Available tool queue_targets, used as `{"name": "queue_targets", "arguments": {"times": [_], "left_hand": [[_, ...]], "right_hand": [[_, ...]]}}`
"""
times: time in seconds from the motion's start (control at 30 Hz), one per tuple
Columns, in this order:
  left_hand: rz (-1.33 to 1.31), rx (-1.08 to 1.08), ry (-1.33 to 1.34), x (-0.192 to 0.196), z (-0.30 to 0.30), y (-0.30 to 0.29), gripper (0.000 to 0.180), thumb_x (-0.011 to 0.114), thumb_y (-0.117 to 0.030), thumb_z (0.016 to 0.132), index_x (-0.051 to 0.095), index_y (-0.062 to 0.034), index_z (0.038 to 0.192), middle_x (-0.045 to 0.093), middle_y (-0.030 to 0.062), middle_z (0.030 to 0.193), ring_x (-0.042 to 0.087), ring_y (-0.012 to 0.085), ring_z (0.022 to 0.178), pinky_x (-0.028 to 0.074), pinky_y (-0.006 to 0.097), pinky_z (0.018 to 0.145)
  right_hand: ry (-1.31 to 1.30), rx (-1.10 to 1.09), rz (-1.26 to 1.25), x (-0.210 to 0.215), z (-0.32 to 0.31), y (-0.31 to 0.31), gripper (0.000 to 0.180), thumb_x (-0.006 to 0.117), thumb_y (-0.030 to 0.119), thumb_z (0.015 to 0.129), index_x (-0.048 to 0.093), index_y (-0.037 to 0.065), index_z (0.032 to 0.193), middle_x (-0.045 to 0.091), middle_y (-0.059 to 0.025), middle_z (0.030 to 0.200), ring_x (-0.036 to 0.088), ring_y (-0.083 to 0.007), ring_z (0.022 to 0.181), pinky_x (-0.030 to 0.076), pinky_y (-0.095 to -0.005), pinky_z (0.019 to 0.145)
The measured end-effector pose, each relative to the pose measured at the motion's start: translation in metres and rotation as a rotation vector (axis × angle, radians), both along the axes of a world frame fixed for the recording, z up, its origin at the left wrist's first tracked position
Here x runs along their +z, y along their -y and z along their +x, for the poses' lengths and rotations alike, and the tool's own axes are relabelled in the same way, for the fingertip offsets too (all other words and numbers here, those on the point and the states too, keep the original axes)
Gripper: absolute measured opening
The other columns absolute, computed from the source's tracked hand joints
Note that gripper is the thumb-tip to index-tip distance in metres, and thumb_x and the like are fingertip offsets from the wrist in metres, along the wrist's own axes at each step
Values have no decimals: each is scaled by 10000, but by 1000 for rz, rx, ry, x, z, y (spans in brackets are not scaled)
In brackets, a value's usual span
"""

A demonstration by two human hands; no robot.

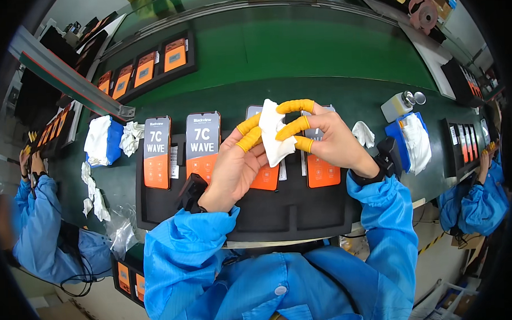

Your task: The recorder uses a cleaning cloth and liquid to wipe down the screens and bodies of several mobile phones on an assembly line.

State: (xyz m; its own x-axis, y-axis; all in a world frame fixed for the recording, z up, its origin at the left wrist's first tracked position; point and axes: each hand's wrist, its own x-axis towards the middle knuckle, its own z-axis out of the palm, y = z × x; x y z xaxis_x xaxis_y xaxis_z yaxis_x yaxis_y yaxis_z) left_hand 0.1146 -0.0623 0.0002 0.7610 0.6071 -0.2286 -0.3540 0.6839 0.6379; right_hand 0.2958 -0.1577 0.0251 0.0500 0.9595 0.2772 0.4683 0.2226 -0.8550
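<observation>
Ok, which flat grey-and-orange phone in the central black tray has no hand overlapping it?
The leftmost phone: its whole grey-and-orange face shows, whereas the left hand and right hand partly hide the other three phones.

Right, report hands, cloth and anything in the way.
Right hand gripping cloth, left hand at its edge. Cloth crumpled, above phones. Hands partly block phones from view.

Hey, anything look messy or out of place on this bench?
Yes, slightly: crumpled white cloths lie loose left of the black tray, outside the blue bin that holds others, near a clear plastic bag.
</observation>
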Motion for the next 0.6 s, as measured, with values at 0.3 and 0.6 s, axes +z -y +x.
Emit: {"name": "queue_targets", "arguments": {"times": [0.3,0.6], "left_hand": [[24,130,55,9,0,2,439,503,32,937,413,-42,1360,526,148,1287,546,265,1190,476,411,1018],[108,98,68,4,1,8,481,492,50,935,379,-49,1392,519,146,1299,546,238,1190,488,394,1002]], "right_hand": [[-264,-53,-59,-8,-6,-4,328,633,-60,808,653,53,1115,568,-102,1254,549,-239,1153,447,-316,981],[-967,-101,-355,-27,-8,-8,295,563,163,957,580,-11,1194,643,-97,1113,627,-162,1009,497,-293,893]]}}
